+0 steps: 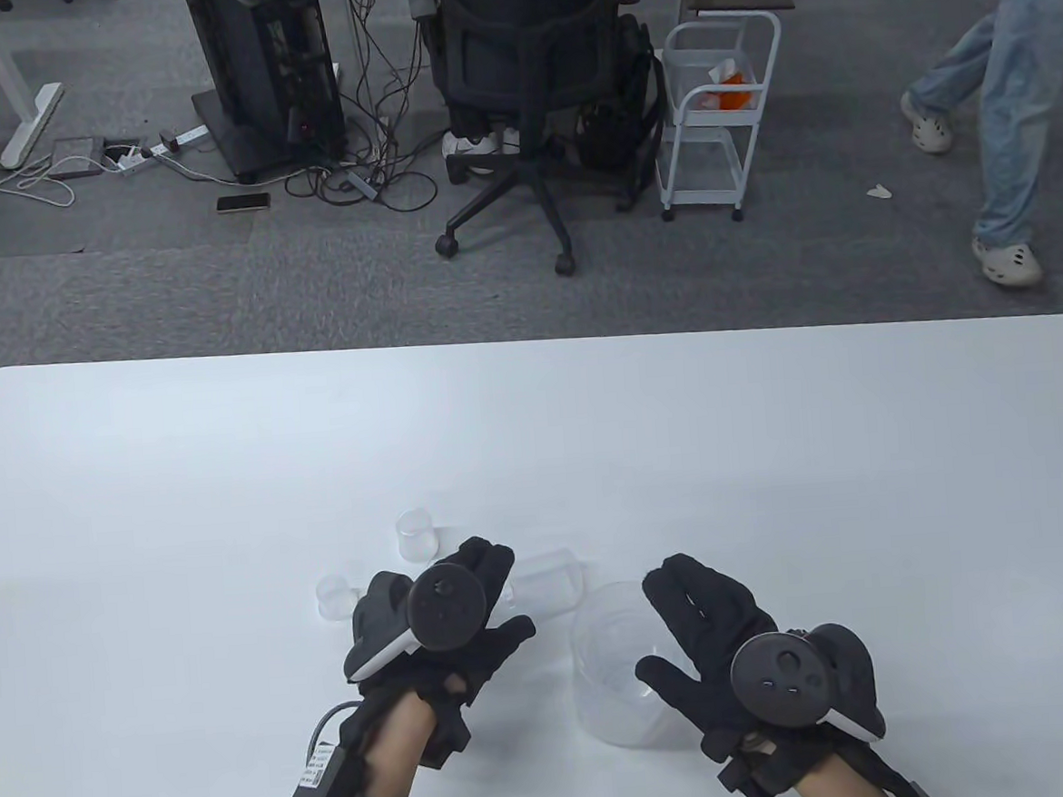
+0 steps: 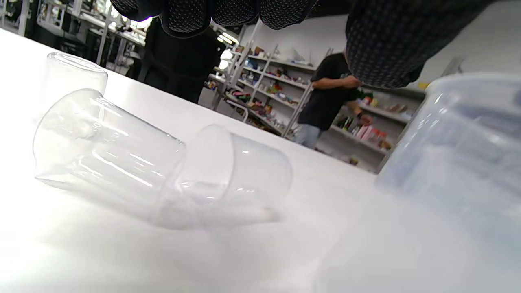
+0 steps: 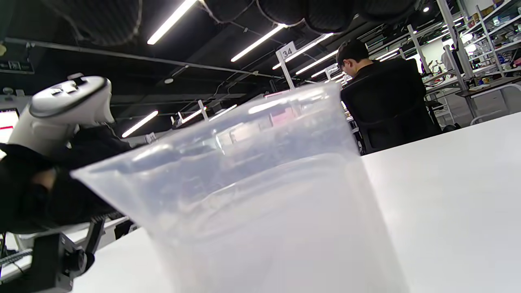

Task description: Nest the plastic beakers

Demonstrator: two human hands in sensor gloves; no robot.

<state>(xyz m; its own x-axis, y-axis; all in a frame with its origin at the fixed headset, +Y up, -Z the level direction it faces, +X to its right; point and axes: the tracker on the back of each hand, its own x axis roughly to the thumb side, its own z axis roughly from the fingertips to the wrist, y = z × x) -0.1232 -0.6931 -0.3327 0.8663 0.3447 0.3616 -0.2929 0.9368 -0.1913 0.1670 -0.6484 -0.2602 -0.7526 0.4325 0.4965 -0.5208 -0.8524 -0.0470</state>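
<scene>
A large translucent beaker (image 1: 611, 684) stands upright on the white table (image 1: 226, 456). It fills the right wrist view (image 3: 264, 211). My right hand (image 1: 656, 622) is open over its right rim, fingers spread and thumb across the mouth; I cannot tell if it touches. A clear beaker (image 1: 549, 579) lies on its side just beyond my left hand (image 1: 500, 592), which is open above it and grips nothing. The left wrist view shows two clear beakers on their sides, one (image 2: 106, 150) ahead of the other (image 2: 240, 175). A small beaker (image 1: 416, 534) stands further back, a smaller one (image 1: 334, 599) to its left.
All beakers sit near the table's front middle. Beyond the far edge are an office chair (image 1: 518, 81), a white cart (image 1: 716, 113) and a person walking (image 1: 992, 93).
</scene>
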